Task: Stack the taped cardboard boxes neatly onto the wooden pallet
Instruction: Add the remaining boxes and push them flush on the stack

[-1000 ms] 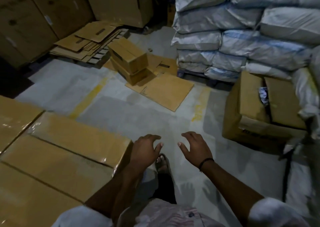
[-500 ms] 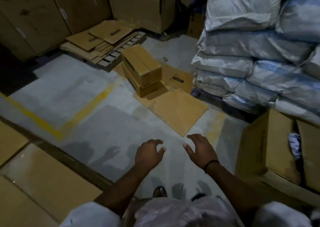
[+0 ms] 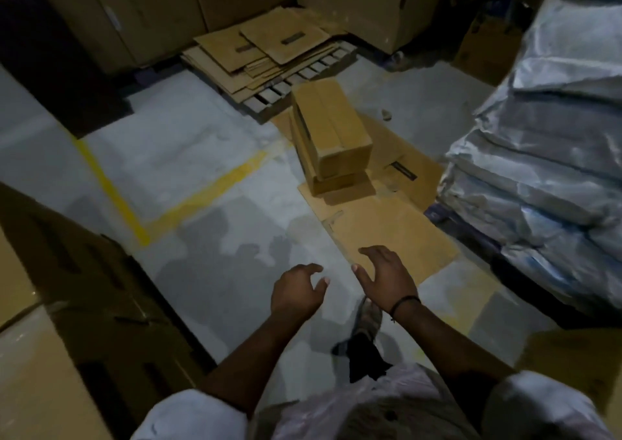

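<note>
Two taped cardboard boxes (image 3: 331, 126) stand one on the other on flat cardboard, in the middle of the floor ahead of me. At the lower left lies a stack of taped boxes (image 3: 30, 372), its shiny tops close to me. My left hand (image 3: 298, 288) and my right hand (image 3: 387, 276) hover side by side over the floor, fingers spread and curled, holding nothing. Both are well short of the two stacked boxes. A wooden pallet (image 3: 286, 86) shows behind those boxes, under flattened cartons.
Flattened cardboard sheets (image 3: 393, 234) lie on the grey floor under and in front of the two boxes. Wrapped sacks (image 3: 552, 143) pile high on the right. Tall cartons (image 3: 151, 5) line the back wall. Yellow floor lines (image 3: 111, 187) cross the left. My foot (image 3: 368, 318) steps forward.
The view has swung left and forward; the two stacked boxes are nearer and more central. The open carton at the right has left the view. Both hands stay empty and apart.
</note>
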`<move>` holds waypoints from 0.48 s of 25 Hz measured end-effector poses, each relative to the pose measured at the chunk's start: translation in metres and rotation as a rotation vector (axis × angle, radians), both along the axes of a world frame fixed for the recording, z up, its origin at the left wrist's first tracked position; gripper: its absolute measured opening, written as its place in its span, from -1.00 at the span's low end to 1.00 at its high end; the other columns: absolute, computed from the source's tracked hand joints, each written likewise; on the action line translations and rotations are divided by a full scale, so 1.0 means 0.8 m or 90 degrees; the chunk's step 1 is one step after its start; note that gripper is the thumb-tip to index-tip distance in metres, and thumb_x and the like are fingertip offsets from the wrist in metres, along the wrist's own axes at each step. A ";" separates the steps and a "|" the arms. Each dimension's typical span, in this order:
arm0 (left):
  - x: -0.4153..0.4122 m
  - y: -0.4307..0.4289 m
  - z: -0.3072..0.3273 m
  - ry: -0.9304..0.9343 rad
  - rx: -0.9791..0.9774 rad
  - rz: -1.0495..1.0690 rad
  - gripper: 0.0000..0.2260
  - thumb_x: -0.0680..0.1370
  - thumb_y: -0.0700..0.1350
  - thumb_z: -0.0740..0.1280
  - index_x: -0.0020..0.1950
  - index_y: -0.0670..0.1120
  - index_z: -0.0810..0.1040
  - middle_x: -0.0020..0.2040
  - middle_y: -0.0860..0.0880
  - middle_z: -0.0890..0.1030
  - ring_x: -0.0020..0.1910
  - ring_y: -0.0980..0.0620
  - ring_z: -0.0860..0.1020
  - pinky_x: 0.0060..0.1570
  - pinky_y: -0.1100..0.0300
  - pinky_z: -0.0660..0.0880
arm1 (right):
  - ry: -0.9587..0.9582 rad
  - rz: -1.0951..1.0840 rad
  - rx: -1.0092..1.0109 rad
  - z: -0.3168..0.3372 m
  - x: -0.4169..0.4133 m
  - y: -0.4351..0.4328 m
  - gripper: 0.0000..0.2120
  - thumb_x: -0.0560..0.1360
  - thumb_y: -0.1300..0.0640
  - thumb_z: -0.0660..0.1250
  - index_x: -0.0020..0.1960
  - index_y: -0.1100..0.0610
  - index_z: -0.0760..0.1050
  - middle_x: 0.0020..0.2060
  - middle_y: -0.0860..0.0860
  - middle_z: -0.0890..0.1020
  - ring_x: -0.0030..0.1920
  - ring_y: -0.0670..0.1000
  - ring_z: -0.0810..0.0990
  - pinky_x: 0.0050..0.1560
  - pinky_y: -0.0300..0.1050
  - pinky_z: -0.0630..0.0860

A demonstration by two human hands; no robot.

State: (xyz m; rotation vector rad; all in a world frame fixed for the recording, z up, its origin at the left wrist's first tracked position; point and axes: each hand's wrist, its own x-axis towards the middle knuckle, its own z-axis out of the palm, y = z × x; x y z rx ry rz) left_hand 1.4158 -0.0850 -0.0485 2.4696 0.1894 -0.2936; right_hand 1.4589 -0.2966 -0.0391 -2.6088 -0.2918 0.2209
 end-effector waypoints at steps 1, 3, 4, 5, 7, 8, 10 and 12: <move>0.027 -0.010 0.002 0.008 0.016 0.005 -0.62 0.61 0.23 0.28 0.36 0.11 0.59 0.30 0.05 0.61 0.26 0.02 0.56 0.21 0.16 0.47 | 0.001 0.015 0.006 0.003 0.037 -0.004 -0.56 0.62 -0.11 0.26 0.39 0.11 0.48 0.29 0.10 0.53 0.26 0.19 0.47 0.25 0.06 0.46; 0.078 -0.029 0.011 0.016 0.045 -0.002 -0.61 0.61 0.26 0.26 0.35 0.13 0.58 0.30 0.07 0.62 0.25 0.05 0.56 0.20 0.17 0.47 | -0.010 0.049 0.005 0.015 0.104 -0.015 -0.54 0.60 -0.13 0.23 0.38 0.11 0.49 0.28 0.10 0.54 0.24 0.19 0.48 0.22 0.04 0.47; 0.107 -0.039 0.018 0.013 0.046 0.001 -0.61 0.60 0.27 0.26 0.35 0.14 0.58 0.29 0.08 0.62 0.25 0.06 0.57 0.21 0.17 0.48 | -0.018 0.059 0.008 0.024 0.140 -0.022 -0.55 0.60 -0.12 0.24 0.39 0.10 0.48 0.28 0.09 0.54 0.25 0.18 0.48 0.23 0.04 0.47; 0.136 -0.049 0.026 0.008 0.043 0.008 -0.61 0.60 0.27 0.26 0.35 0.14 0.58 0.29 0.07 0.62 0.24 0.06 0.57 0.22 0.16 0.49 | -0.024 0.065 0.014 0.030 0.173 -0.030 -0.57 0.60 -0.10 0.26 0.39 0.10 0.48 0.29 0.09 0.53 0.26 0.18 0.47 0.24 0.04 0.46; 0.205 -0.069 0.034 -0.001 0.047 0.025 -0.61 0.61 0.24 0.28 0.35 0.11 0.59 0.29 0.05 0.62 0.25 0.03 0.57 0.23 0.14 0.49 | -0.033 0.058 0.025 0.037 0.243 -0.049 -0.58 0.61 -0.07 0.28 0.40 0.08 0.47 0.32 0.08 0.52 0.30 0.17 0.45 0.26 0.04 0.45; 0.237 -0.075 0.036 -0.010 0.046 0.032 -0.61 0.61 0.23 0.29 0.35 0.09 0.59 0.29 0.04 0.62 0.26 0.01 0.57 0.23 0.12 0.50 | -0.030 0.048 0.026 0.038 0.271 -0.058 -0.58 0.61 -0.08 0.28 0.41 0.08 0.46 0.32 0.07 0.51 0.31 0.16 0.44 0.27 0.03 0.44; 0.283 -0.087 0.045 -0.014 0.043 0.046 -0.61 0.61 0.22 0.30 0.35 0.07 0.60 0.28 0.03 0.63 0.25 0.00 0.58 0.21 0.10 0.52 | -0.001 0.038 0.033 0.038 0.314 -0.072 -0.57 0.62 -0.10 0.26 0.42 0.08 0.45 0.35 0.06 0.50 0.35 0.15 0.42 0.29 0.01 0.42; 0.327 -0.092 0.049 -0.009 0.045 0.048 -0.62 0.61 0.23 0.29 0.33 0.09 0.60 0.26 0.03 0.64 0.23 0.00 0.59 0.18 0.10 0.53 | 0.033 0.048 0.030 0.034 0.362 -0.080 -0.55 0.63 -0.11 0.24 0.44 0.08 0.43 0.38 0.05 0.48 0.38 0.13 0.39 0.33 0.01 0.39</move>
